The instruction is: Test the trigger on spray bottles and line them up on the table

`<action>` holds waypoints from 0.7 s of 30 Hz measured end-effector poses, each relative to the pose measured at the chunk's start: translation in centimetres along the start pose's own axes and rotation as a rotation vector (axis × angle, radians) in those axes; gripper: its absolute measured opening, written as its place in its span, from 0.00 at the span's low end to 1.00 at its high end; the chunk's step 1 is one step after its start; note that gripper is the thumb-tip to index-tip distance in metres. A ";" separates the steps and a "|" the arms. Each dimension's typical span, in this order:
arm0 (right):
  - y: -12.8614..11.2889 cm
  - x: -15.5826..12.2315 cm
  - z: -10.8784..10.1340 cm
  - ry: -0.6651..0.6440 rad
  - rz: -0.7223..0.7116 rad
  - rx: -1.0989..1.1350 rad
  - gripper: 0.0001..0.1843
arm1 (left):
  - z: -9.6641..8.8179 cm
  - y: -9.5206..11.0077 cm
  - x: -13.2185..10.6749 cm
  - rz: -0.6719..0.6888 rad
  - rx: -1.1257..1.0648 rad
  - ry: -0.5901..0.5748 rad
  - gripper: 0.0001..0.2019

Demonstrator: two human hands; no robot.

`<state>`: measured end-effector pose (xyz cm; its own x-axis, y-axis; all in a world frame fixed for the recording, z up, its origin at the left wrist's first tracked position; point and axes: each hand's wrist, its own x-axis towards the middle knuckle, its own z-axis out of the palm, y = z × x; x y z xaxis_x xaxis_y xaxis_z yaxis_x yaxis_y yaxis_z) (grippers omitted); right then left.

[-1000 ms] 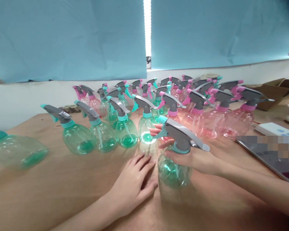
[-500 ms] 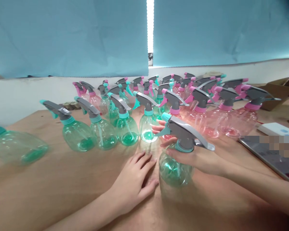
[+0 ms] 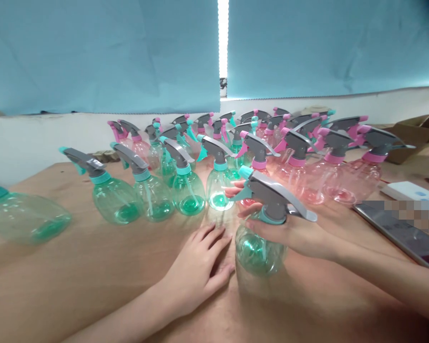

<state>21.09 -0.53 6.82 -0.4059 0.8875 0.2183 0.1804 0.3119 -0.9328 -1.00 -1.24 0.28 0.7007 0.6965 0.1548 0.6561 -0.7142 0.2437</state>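
Observation:
My right hand (image 3: 289,234) is wrapped around the neck of a green spray bottle (image 3: 259,250) with a grey and teal trigger head. The bottle stands upright close to me, its nozzle pointing left. Part of my palm is hidden behind it. To its left, my left hand (image 3: 200,262) lies flat on the wooden table (image 3: 128,281), fingers spread and holding nothing. Just beyond my hands stand more green spray bottles, among them one with bright liquid (image 3: 219,188) and another beside it (image 3: 188,193).
Pink spray bottles (image 3: 336,178) stand in rows at the back right. A green bottle (image 3: 28,216) is at the far left. On the right are a dark phone-like device (image 3: 389,231), a white box (image 3: 411,191) and an open cardboard box (image 3: 411,138). Blue curtains (image 3: 103,57) hang behind.

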 end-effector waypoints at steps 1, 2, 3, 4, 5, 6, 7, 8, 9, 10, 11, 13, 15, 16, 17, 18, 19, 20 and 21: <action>0.1 0.0 0.0 0.001 0.009 -0.004 0.09 | 0.0 0.0 0.0 0.000 0.001 0.000 0.24; 0.1 0.0 0.0 0.002 0.016 -0.006 0.09 | 0.0 0.0 0.0 0.001 0.001 0.002 0.23; 0.1 0.0 -0.1 0.004 0.020 -0.009 0.10 | 0.0 0.0 0.0 0.002 -0.001 0.005 0.23; 0.1 0.0 -0.1 0.004 0.020 -0.017 0.10 | 0.0 0.0 0.0 0.002 -0.005 0.008 0.23; 0.1 0.0 -0.1 0.006 0.010 -0.029 0.11 | 0.1 0.0 -0.1 0.003 -0.007 0.012 0.24; 0.0 0.1 -0.2 0.002 -0.005 -0.042 0.12 | 0.1 0.0 -0.1 0.004 -0.009 0.015 0.24; 0.0 0.2 -0.2 -0.005 -0.023 -0.052 0.13 | 0.1 -0.1 -0.1 0.006 -0.010 0.018 0.23; -0.1 0.2 -0.3 -0.013 -0.038 -0.057 0.14 | 0.2 -0.1 -0.1 0.006 -0.008 0.021 0.23; -0.2 0.2 -0.3 -0.019 -0.044 -0.057 0.14 | 0.2 -0.1 -0.1 0.007 -0.006 0.024 0.23; -0.2 0.2 -0.4 -0.023 -0.039 -0.056 0.14 | 0.2 -0.1 -0.2 0.010 -0.005 0.025 0.24; -0.2 0.2 -0.4 -0.021 -0.029 -0.059 0.12 | 0.2 -0.2 -0.2 0.011 -0.004 0.025 0.24; -0.1 0.1 -0.5 -0.006 -0.011 -0.073 0.07 | 0.3 -0.2 -0.2 0.011 -0.004 0.024 0.24; 0.0 0.0 -0.5 0.017 -0.014 -0.090 0.05 | 0.3 -0.2 -0.2 0.009 -0.004 0.024 0.24; 0.0 0.0 -0.5 0.033 -0.021 -0.093 0.06 | 0.3 -0.2 -0.2 0.008 -0.003 0.022 0.24; 0.1 0.0 -0.5 0.049 -0.026 -0.096 0.07 | 0.3 -0.2 -0.2 0.007 -0.001 0.021 0.24; 0.1 0.0 -0.5 0.064 -0.028 -0.097 0.09 | 0.4 -0.3 -0.3 0.005 0.000 0.020 0.24; 0.0 0.0 -0.5 0.076 -0.026 -0.100 0.09 | 0.4 -0.3 -0.3 0.004 0.002 0.020 0.24; -0.1 0.0 -0.4 0.086 -0.027 -0.106 0.09 | 0.4 -0.3 -0.3 0.002 0.004 0.020 0.24; -0.3 0.0 -0.4 0.098 -0.030 -0.118 0.08 | 0.5 -0.3 -0.3 0.002 0.006 0.020 0.25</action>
<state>21.41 -0.50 7.25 -0.3243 0.9043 0.2775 0.2758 0.3710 -0.8867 -1.31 -1.27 -0.30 0.6962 0.6963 0.1747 0.6563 -0.7160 0.2381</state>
